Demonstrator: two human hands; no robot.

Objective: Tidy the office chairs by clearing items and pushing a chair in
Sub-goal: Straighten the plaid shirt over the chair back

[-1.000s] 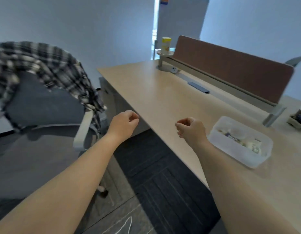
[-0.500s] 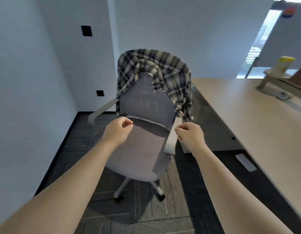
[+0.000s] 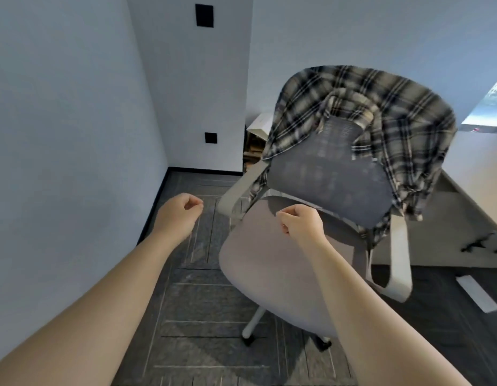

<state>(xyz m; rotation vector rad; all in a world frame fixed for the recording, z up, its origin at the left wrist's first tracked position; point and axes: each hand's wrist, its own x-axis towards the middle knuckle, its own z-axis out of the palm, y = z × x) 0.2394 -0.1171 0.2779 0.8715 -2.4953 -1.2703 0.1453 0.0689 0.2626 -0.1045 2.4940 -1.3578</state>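
Observation:
A grey office chair (image 3: 272, 271) with white armrests stands on the dark carpet in front of me, its seat facing me. A black-and-cream plaid shirt (image 3: 381, 107) is draped over the top of its backrest, with its sides hanging down both edges. My left hand (image 3: 177, 215) hovers left of the seat over the floor, fingers curled, holding nothing. My right hand (image 3: 301, 225) hovers above the rear of the seat, also curled and empty. Neither hand touches the chair or the shirt.
A white wall (image 3: 60, 162) runs close along the left. The desk's side panel (image 3: 450, 227) stands right behind the chair's right armrest. A white floor plate (image 3: 477, 293) lies on the carpet at right. Cardboard boxes (image 3: 254, 140) sit in the far corner.
My view has turned left from the desk to the chair and come closer to it. Both hands stay curled and empty, now over and beside the seat.

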